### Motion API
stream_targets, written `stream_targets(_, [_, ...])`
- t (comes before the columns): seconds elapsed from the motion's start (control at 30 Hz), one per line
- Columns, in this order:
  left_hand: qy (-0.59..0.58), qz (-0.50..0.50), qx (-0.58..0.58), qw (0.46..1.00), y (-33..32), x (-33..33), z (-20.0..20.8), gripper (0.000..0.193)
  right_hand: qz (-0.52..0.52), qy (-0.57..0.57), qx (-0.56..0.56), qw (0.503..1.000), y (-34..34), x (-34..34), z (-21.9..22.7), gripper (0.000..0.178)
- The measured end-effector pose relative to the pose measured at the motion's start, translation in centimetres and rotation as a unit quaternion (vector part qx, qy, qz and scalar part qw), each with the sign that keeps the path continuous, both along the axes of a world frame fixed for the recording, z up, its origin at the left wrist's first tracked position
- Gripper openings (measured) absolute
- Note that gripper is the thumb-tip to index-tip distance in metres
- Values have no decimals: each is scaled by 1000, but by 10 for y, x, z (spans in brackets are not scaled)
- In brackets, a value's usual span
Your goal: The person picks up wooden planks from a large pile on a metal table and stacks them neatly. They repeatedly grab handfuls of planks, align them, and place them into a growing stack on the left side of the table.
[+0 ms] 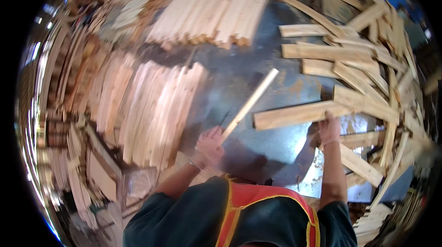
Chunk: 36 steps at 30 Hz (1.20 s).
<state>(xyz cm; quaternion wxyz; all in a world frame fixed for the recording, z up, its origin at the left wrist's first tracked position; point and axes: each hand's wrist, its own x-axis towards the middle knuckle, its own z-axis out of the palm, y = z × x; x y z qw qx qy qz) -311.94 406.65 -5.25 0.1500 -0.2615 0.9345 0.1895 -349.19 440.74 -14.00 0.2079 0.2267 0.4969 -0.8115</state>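
Gripping a narrow wooden slat (pixel 251 103), the left hand (pixel 209 145) is closed; the right hand (pixel 329 129) rests on a broad plank (pixel 299 114), grasp unclear, metal table (pixel 258 145) partly buried.

Pale slat (pixel 251 102) tilted; flat plank (pixel 299 114) (seemingly unfinished).

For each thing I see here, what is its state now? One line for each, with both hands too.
left hand: closed around the near end of the thin wooden strip.
thin wooden strip: held, slanting up and to the right over the metal table.
right hand: gripping the near edge of the wide plank.
wide plank: lying flat on the metal table.
stacked boards: laid side by side in rows.
loose planks: heaped unsorted.
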Motion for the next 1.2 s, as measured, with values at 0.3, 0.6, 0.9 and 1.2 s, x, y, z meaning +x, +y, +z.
stream_targets(0.3, [72,63,-286,954,-98,160,-29,78,490,-57,14,870,-129,185,25,30])
stream_targets(0.6, [-42,-51,-55,996,-20,15,-8,102,434,440,704,349,-139,41,78,75])
stream_targets(0.9, [65,282,539,791,-8,-18,-10,77,490,269,391,731,-109,16,106,75])
stream_targets(1.2, [157,343,706,599,49,-58,0,58,527,137,293,786,-94,75,14,57])
